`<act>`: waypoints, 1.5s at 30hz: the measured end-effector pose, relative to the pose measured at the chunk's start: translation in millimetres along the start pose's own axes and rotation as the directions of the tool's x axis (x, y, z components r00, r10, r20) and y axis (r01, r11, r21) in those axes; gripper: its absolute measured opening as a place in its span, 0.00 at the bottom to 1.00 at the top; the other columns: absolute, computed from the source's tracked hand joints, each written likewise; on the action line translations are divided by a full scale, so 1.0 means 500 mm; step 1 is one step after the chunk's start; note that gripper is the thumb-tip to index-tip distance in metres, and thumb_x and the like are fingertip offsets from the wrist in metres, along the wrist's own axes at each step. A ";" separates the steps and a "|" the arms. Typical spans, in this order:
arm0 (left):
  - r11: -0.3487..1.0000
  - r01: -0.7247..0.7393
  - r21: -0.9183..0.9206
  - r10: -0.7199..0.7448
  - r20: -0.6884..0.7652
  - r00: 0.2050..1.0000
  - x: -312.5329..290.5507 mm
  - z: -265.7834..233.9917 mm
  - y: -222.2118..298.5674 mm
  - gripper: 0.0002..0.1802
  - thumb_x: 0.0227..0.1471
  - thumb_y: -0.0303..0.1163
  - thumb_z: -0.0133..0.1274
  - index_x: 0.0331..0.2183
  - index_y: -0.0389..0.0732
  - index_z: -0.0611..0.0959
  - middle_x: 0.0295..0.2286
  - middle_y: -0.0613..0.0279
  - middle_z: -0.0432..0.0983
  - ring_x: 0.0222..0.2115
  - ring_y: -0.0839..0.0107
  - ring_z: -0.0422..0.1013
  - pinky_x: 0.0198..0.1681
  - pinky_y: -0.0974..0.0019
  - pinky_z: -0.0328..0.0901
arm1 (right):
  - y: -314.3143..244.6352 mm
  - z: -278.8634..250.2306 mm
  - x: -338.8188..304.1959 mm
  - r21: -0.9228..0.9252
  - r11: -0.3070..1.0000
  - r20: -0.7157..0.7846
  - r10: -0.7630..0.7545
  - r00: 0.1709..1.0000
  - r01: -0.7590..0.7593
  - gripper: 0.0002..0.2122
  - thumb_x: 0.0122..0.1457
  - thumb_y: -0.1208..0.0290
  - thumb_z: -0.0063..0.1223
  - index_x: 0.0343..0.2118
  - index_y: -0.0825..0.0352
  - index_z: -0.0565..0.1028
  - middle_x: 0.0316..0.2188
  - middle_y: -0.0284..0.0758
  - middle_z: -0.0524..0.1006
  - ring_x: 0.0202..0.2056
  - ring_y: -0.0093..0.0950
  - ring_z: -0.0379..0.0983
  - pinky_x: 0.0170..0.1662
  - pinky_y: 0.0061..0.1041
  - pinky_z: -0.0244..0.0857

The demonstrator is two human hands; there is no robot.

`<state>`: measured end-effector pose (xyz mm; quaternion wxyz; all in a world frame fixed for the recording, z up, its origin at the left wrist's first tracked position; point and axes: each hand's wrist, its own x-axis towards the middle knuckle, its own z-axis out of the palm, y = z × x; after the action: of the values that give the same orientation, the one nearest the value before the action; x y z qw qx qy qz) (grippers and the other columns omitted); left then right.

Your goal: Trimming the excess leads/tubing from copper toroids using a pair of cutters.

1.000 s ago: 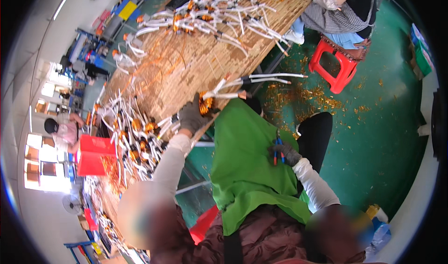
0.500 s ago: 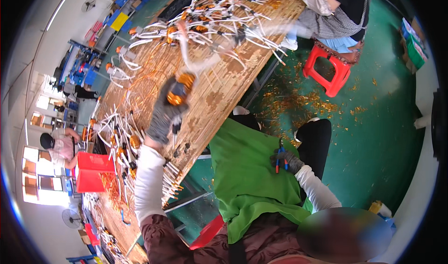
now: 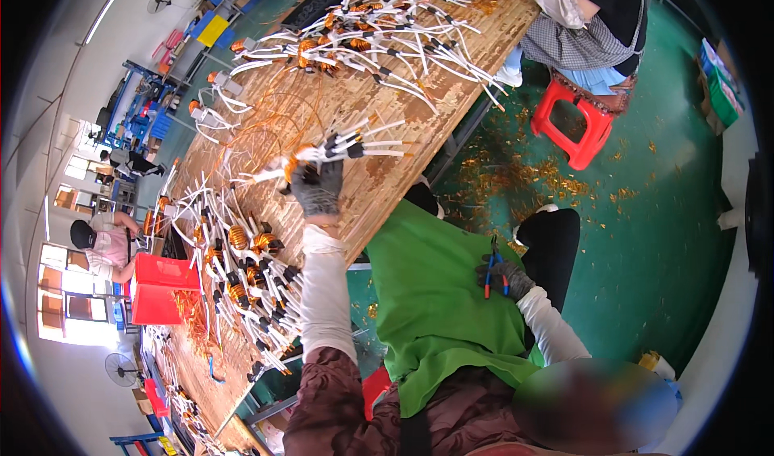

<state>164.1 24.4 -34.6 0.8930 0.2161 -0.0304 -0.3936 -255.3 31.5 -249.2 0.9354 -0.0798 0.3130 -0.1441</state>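
Observation:
My left hand, in a grey glove, is closed around a copper-wound coil over the wooden table. White sleeved leads with black sections fan out from the coil to the right of my fingers. My right hand, gloved too, rests at the right side of my green apron. It grips pliers or cutters with red and blue handles, jaws pointing away from me; their exact kind is hard to make out.
Similar coils with white leads lie in a far pile and a nearer left pile on the wooden table. A red bin stands left. A person sits on a red stool at far right; another person is at left.
My left hand has moved right and nearer with the coil, whose blurred leads swung across the table and now point right. My right hand and the tool have barely moved.

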 end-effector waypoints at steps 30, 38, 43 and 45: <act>-0.197 -0.571 0.797 -0.454 0.442 0.773 -0.095 0.127 -0.023 0.12 0.45 0.32 0.51 0.32 0.35 0.77 0.30 0.52 0.74 0.29 0.65 0.73 0.32 0.64 0.67 | -0.032 0.049 -0.009 -0.110 0.990 -0.106 -0.095 0.990 0.083 0.23 0.47 0.73 0.50 0.49 0.67 0.63 0.36 0.37 0.71 0.36 0.32 0.68 0.39 0.36 0.64; -0.580 -0.799 0.158 -0.697 0.412 0.587 -0.042 0.104 -0.078 0.25 0.34 0.43 0.59 0.38 0.44 0.78 0.30 0.56 0.72 0.34 0.59 0.69 0.36 0.59 0.63 | -0.021 0.038 -0.022 -0.007 0.989 -0.153 -0.146 0.977 0.147 0.24 0.47 0.72 0.50 0.50 0.66 0.60 0.35 0.38 0.70 0.34 0.31 0.67 0.37 0.37 0.64; -0.488 -0.759 0.431 -0.694 0.336 0.637 0.007 0.063 -0.108 0.18 0.36 0.42 0.58 0.30 0.42 0.78 0.25 0.55 0.72 0.29 0.57 0.70 0.34 0.58 0.64 | -0.024 0.032 -0.026 0.016 0.990 -0.162 -0.134 0.978 0.138 0.23 0.49 0.72 0.50 0.50 0.66 0.61 0.34 0.39 0.70 0.34 0.33 0.69 0.37 0.37 0.65; -0.401 -0.691 0.601 -0.498 0.491 0.715 0.010 0.048 -0.139 0.15 0.37 0.38 0.58 0.27 0.40 0.76 0.25 0.52 0.72 0.28 0.55 0.70 0.32 0.58 0.64 | -0.021 0.023 -0.017 -0.032 0.986 -0.209 -0.164 0.964 0.161 0.23 0.49 0.73 0.50 0.50 0.66 0.61 0.33 0.40 0.70 0.33 0.33 0.69 0.35 0.36 0.66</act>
<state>114.2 -29.5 -41.8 0.2250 0.6847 -0.6844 -0.1102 -257.1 25.0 -232.9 0.8812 -0.0964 0.4041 -0.2255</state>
